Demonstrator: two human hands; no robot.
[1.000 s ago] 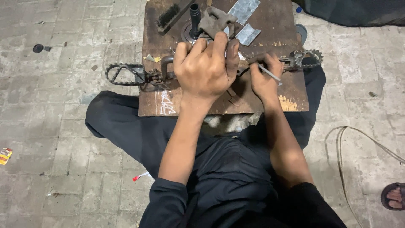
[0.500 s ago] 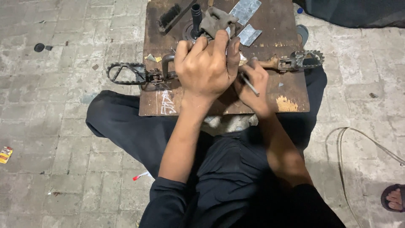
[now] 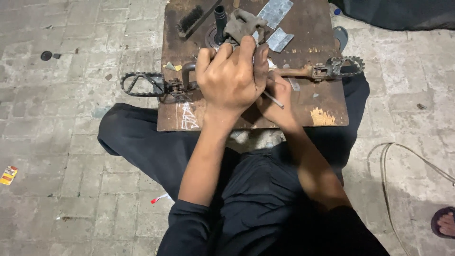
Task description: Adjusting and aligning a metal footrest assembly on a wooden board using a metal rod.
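- We see the rusty footpeg bar (image 3: 303, 72) lying crosswise on the wooden board (image 3: 327, 102), which rests on the person's lap as a counter; its middle is hidden under the hands.
- Our left hand (image 3: 232, 78) is clenched over the middle of the bar, knuckles up, pressing it down onto the board.
- Our right hand (image 3: 275, 97), just at 4 o'clock from the left, has its grip closed on a thin metal rod (image 3: 274, 99), pinched between the fingers; where its tip sits we cannot tell.
- The risk we judge nearest: the rod could slip off the rusty metal and jab the left-hand fingers, since the two hands are touching.
- The toothed left footpeg (image 3: 142, 84) at 9 o'clock overhangs the board edge, and the toothed right footpeg (image 3: 345, 66) at 3 o'clock lies near the far edge; if the bar twists under pressure, those teeth could swing and scrape a wrist or leg.
- The board has no visible fixing, so a hard push could tip it off the lap.
- At 12 o'clock a grey metal bracket (image 3: 242, 24) and a black upright post (image 3: 220, 21) stand just beyond the knuckles; a sudden lurch forward could bang the hand there.
- A brush (image 3: 190, 21) at 11 o'clock and sheet-metal scraps (image 3: 276, 10) at 1 o'clock could slide off onto the paved floor (image 3: 71, 118).
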